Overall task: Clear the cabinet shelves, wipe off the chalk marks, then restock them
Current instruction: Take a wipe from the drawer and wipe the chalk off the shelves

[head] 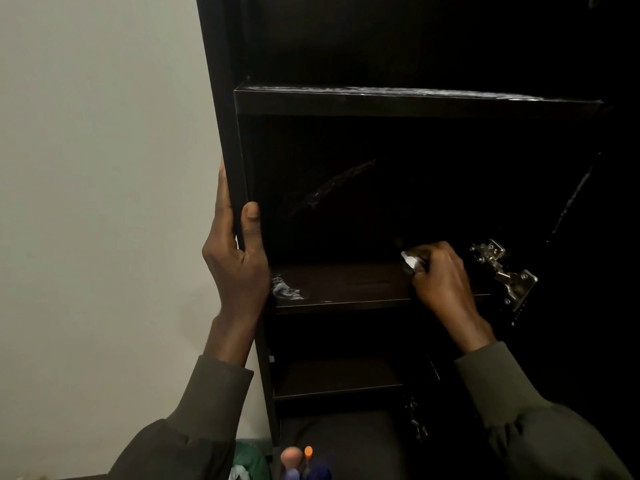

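Note:
A tall dark cabinet [225, 98] stands open with bare shelves. My left hand [239, 261] grips its left side panel, thumb inside, fingers round the outer face. My right hand [440, 275] is closed on a small white wipe [412, 259] and presses it onto the right part of the middle shelf [346, 285]. White chalk marks [287, 291] remain at that shelf's left front corner. More chalk streaks show on the back panel [332, 188], along the upper shelf [415, 93] and on the right inner wall [571, 202].
A metal door hinge [502, 268] sits just right of my right hand. A lower shelf [336, 386] lies below, with another hinge [417, 424] near it. Green cloth [251, 459] and several small coloured items [301, 462] lie at the cabinet's foot. A pale wall [104, 168] is left.

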A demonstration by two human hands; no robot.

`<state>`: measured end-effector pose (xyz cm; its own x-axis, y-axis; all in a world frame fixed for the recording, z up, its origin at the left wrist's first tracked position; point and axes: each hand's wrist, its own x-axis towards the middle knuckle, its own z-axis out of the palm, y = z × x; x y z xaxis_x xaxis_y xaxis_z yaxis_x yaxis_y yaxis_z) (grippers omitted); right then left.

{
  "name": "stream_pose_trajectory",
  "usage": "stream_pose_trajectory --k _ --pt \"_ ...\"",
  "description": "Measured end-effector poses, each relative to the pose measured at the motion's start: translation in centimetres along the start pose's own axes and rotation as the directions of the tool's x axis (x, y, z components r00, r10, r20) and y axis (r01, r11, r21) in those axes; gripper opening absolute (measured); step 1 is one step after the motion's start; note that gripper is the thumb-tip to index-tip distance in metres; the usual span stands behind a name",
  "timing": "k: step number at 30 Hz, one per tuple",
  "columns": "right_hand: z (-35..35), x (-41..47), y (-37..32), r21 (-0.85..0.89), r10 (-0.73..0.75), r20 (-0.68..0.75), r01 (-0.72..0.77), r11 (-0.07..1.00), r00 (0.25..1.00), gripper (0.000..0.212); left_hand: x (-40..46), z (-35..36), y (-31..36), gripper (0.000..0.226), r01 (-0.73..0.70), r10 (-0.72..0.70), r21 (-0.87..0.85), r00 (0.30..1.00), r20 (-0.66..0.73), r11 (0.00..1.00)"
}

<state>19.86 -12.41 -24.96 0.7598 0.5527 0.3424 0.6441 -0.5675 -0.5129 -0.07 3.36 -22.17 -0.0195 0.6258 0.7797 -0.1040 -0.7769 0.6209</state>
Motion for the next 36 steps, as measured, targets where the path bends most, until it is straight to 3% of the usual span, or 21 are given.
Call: stream_pose_trajectory --k 7,12,16,19,22,24,26,27,30,33,36 --pt "5.8 -2.9 -8.3 0.148 -0.287 0.056 0.276 0.95 0.956 0.05 0.1 0.0 -0.2 0.049 -0.002 0.002 -0.008 1.0 0.004 1.0" --pt "9.9 -3.4 -12.8 0.221 -0.466 0.091 0.438 0.871 0.88 0.04 0.1 -0.1 -0.2 0.049 -0.017 0.018 -0.033 1.0 0.026 0.999" --pt "10.0 -3.4 -13.2 0.25 -0.494 0.047 0.468 0.847 0.868 0.03 0.1 0.1 -0.4 0.05 -0.016 0.017 -0.041 0.999 0.031 0.999" --pt "8.8 -4.7 -13.2 0.299 -0.472 0.085 0.429 0.852 0.877 0.026 0.1 0.1 -0.5 0.048 -0.014 0.015 -0.039 1.0 0.024 0.999" --pt "6.0 -5.7 -12.5 0.468 -0.394 0.289 0.23 0.853 0.873 0.022 0.2 0.0 -0.5 0.05 -0.029 0.029 -0.031 0.999 0.03 0.999" --pt "3.2 -5.5 -11.5 0.689 -0.382 0.378 0.02 0.725 0.843 0.02 0.3 -0.1 -0.5 0.05 -0.043 0.044 -0.018 0.998 0.037 0.999" --pt "1.1 -4.5 -10.1 0.8 -0.319 0.323 -0.077 0.595 0.891 0.019 0.3 0.0 -0.6 0.05 -0.035 0.036 -0.019 0.999 0.035 0.999" --pt "0.7 -3.7 -9.4 0.798 -0.283 0.261 -0.042 0.601 0.923 0.018 0.3 0.0 -0.6 0.051 -0.025 0.026 -0.017 0.999 0.029 1.0" --pt "1.8 -2.2 -7.4 0.58 -0.201 0.073 0.122 0.805 0.977 0.018 0.2 0.1 -0.5 0.05 -0.004 0.004 -0.019 1.0 0.019 1.0" --pt "3.8 -2.5 -6.8 0.378 -0.224 0.039 0.193 0.905 0.974 0.022 0.2 0.1 -0.6 0.048 -0.014 0.014 -0.024 1.0 0.023 1.0" --pt "4.6 -3.4 -8.2 0.354 -0.29 0.075 0.246 0.902 0.954 0.028 0.3 0.1 -0.5 0.05 -0.01 0.011 -0.023 1.0 0.027 1.0"
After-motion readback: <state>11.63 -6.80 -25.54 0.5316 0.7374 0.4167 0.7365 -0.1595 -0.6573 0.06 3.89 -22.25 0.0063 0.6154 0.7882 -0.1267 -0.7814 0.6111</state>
